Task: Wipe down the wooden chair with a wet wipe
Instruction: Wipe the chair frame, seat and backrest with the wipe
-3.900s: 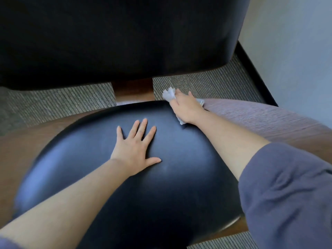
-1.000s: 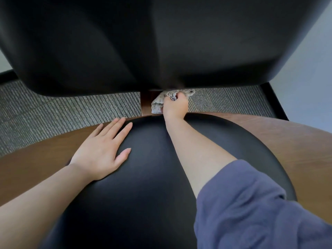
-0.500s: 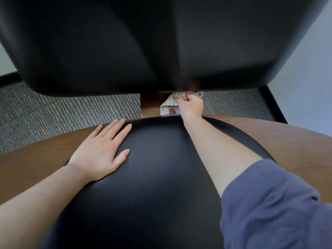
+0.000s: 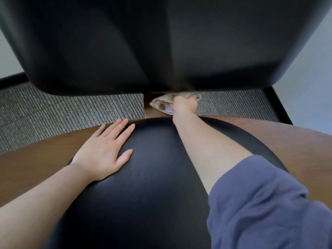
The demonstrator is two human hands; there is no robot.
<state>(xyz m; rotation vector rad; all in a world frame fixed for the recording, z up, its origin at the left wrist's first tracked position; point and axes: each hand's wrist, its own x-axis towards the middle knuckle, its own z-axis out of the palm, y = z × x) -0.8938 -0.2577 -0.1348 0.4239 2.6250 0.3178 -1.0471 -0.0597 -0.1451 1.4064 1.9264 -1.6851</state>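
Wet wipe, crumpled, is bunched in the right hand, whose fingers curl around it and press it against the wooden back post in the gap between the black backrest and the black seat cushion. Left hand lies flat, fingers straight, on the cushion's rear left edge, holding nothing, fingertips near the wooden seat frame. Grey ribbed carpet shows beyond the chair.

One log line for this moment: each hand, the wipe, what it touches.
right hand: grips wet wipe against wooden back post | left hand: flat on black seat pad | phase: wiping under backrest
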